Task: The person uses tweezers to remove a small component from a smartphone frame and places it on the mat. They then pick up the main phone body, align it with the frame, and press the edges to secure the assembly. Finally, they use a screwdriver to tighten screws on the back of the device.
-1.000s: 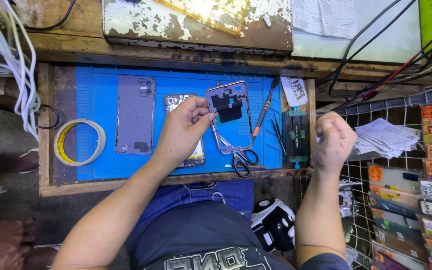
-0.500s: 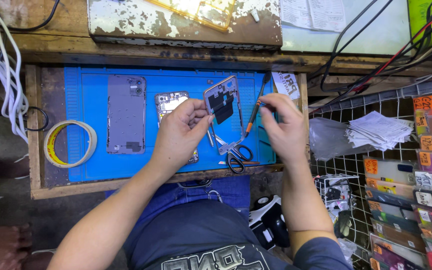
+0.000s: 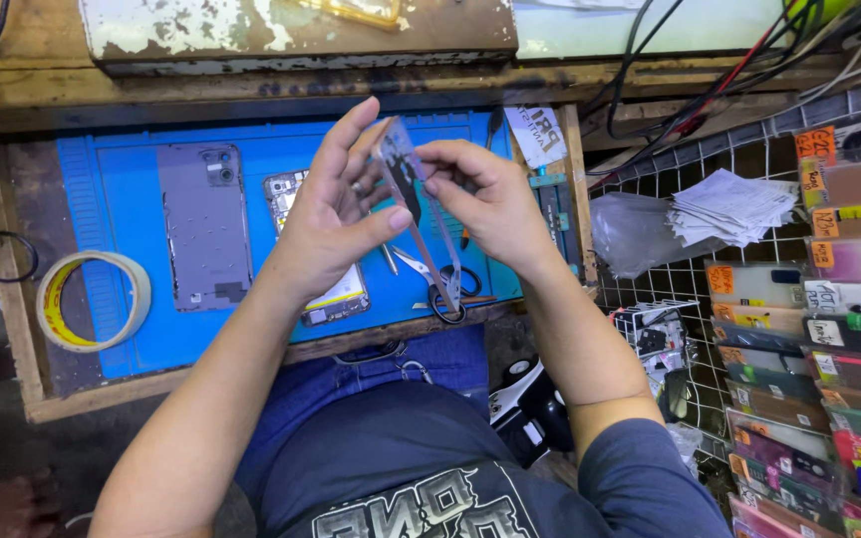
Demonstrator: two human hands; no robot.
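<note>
While the left hand (image 3: 336, 214) and right hand (image 3: 485, 204) pinch one phone frame (image 3: 413, 199) edge-on above the blue mat (image 3: 132, 199), hiding much of an opened phone (image 3: 321, 289) and what seems to be scissors (image 3: 447, 289), one purple back cover (image 3: 201, 224) and one tape roll (image 3: 92, 299) lie on the worn wooden bench (image 3: 12, 329).

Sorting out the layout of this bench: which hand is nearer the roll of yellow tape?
Left. The left hand is raised over the blue mat, with the roll of yellow tape further to its left; the right hand lies beyond it, farther away.
</note>
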